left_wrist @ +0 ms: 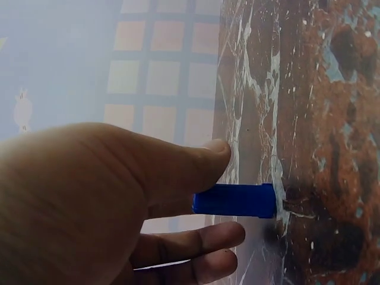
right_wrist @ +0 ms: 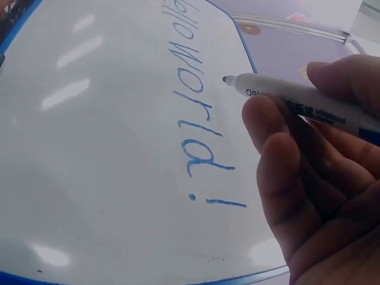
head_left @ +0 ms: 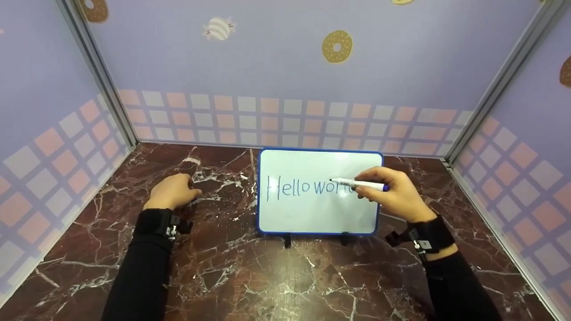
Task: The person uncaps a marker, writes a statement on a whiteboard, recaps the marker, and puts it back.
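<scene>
In the head view a blue-framed whiteboard [head_left: 312, 214] stands propped on small dark feet, with "Hello world" in blue. An exclamation mark after the words shows in the right wrist view. My right hand [head_left: 392, 191] pinches a white whiteboard marker [head_left: 368, 184] with a blue end, its uncapped tip pointing left over the lettering. The tip [right_wrist: 227, 79] appears beside the writing in the right wrist view. Left of the board, low over the table, my left hand [head_left: 174, 191] pinches a blue marker cap [left_wrist: 237, 200] between thumb and fingers; the head view hides the cap.
The dark red marbled table [head_left: 214, 276] is enclosed by a lilac back wall [head_left: 276, 53] and two side walls with checked borders. Grey metal posts [head_left: 504, 80] stand at the corners. Both wrists wear black straps with small devices.
</scene>
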A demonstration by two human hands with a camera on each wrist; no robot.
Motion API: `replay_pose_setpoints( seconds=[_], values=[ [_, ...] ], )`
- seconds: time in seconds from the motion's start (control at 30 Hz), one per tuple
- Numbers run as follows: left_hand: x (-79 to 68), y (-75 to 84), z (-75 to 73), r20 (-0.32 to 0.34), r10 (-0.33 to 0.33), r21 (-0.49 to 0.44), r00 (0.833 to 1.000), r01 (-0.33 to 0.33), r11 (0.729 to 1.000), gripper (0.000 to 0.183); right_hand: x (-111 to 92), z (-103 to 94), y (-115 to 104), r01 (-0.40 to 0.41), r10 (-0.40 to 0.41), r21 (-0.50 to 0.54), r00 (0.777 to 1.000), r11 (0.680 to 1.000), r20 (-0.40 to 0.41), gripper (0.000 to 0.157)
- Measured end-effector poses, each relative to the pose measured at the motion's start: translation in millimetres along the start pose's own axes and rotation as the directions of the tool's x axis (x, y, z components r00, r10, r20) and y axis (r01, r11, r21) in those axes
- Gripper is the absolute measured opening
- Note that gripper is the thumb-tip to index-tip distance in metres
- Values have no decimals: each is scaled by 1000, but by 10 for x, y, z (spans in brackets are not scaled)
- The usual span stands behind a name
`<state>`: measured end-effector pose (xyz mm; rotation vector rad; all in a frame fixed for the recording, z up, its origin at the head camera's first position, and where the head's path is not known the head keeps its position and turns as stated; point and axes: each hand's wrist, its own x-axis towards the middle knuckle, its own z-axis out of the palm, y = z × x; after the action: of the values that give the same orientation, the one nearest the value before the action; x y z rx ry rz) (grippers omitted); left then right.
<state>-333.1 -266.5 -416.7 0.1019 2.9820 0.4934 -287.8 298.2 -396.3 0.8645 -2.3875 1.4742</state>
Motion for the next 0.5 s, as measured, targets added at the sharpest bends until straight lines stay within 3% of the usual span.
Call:
replay_pose_setpoints(
  seconds=[0.27,0.5],
  values=[
    [-15,-20,3,18,-14,-4,1000,14,1000,31,9,27,13,7,-6,114,1000,993,-9,19],
    [13,-14,25,-13,38,-29,999,-38,999,28,21,52,28,8,-5,179,1000,984,-21,19]
  ],
)
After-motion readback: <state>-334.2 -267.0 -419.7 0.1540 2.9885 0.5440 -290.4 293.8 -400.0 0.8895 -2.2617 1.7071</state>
